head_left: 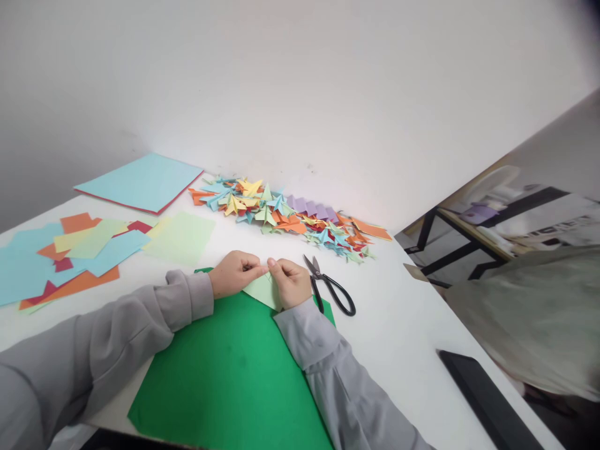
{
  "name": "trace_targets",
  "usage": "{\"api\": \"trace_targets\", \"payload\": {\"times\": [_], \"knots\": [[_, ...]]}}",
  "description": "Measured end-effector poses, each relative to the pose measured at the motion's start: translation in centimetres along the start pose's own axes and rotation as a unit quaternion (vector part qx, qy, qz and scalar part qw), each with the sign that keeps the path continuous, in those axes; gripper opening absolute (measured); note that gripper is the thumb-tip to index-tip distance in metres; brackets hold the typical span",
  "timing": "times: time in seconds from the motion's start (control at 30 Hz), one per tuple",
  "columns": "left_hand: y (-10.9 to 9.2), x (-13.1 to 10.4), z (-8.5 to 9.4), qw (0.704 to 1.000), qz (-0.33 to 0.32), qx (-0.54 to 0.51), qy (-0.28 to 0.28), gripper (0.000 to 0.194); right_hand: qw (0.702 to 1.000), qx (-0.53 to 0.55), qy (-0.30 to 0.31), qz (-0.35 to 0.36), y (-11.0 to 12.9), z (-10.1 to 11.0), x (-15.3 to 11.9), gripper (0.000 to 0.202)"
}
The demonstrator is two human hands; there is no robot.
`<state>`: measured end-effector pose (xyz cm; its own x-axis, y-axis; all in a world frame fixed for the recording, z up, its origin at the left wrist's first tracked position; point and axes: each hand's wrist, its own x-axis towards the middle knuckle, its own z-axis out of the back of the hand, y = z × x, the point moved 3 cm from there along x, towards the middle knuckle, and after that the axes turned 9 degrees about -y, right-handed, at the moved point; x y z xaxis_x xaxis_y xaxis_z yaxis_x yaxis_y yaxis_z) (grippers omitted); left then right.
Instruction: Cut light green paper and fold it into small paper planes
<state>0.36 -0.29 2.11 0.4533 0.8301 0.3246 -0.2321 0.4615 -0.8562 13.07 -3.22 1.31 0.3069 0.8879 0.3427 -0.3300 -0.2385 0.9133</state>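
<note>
A piece of light green paper [263, 291] with a crease is between my two hands, over a green mat [229, 362]. My left hand [237, 273] is closed, its thumb and fingers pinching the paper's far edge. Close beside it, my right hand [291, 282] pinches the same paper with thumb and bent fingers. Part of the paper is hidden behind my fingers. Black-handled scissors [334, 286] lie partly spread just right of my right hand, one handle loop overlapping the mat's edge.
Folded paper planes [265, 209] in many colours are heaped along the wall. Loose coloured paper pieces [100, 240] spread at the left, below a stack of blue sheets [145, 181]. A black phone-like slab [482, 394] lies at the right. Beyond the table edge stands a black-framed table [469, 237].
</note>
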Motion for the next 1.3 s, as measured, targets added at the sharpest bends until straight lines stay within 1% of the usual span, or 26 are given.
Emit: {"api": "trace_targets", "payload": {"times": [0.3,0.4,0.47,0.57,0.63,0.77,0.9,1.0,1.07,1.17,1.23,1.3], "knots": [[0.7,0.0,0.2,0.999,0.027,-0.011,-0.044,0.052,0.999,0.021,0.014,-0.021,-0.5,-0.2,0.1,0.041],[0.6,-0.1,0.3,0.997,0.041,-0.020,-0.061,0.053,0.999,0.027,0.011,-0.024,-0.6,-0.1,0.3,0.042],[0.5,-0.2,0.4,0.996,0.059,-0.031,-0.053,0.049,0.999,0.031,0.000,-0.026,-0.8,0.0,0.4,0.043],[0.4,-0.3,0.5,0.994,0.093,-0.059,-0.019,0.041,0.999,0.040,-0.021,-0.029,-1.1,0.4,0.7,0.045],[0.4,-0.3,0.6,0.995,0.089,-0.053,-0.014,0.040,0.999,0.040,-0.022,-0.029,-1.2,0.5,0.8,0.044],[0.3,-0.1,0.9,0.998,0.044,-0.017,-0.034,0.044,0.999,0.037,-0.010,-0.030,-1.3,0.3,0.9,0.043],[0.3,-0.1,1.0,0.997,0.052,-0.023,-0.048,0.049,0.998,0.045,-0.014,-0.034,-1.5,0.1,0.9,0.042],[0.4,-0.2,1.0,0.995,0.069,-0.055,-0.053,0.052,0.998,0.051,-0.013,-0.034,-1.6,0.1,0.8,0.041],[0.6,-0.3,1.1,0.989,0.093,-0.092,-0.067,0.053,0.998,0.054,-0.016,-0.034,-1.6,0.2,0.9,0.041],[0.9,-0.3,1.3,0.970,0.133,-0.177,-0.096,0.051,0.998,0.054,-0.019,-0.030,-1.6,0.3,0.9,0.043],[1.1,-0.3,1.4,0.955,0.148,-0.229,-0.114,0.050,0.998,0.052,-0.010,-0.025,-1.5,0.4,0.8,0.044],[1.1,-0.2,1.4,0.947,0.160,-0.249,-0.126,0.048,0.999,0.048,0.000,-0.020,-1.3,0.3,0.8,0.044]]}}
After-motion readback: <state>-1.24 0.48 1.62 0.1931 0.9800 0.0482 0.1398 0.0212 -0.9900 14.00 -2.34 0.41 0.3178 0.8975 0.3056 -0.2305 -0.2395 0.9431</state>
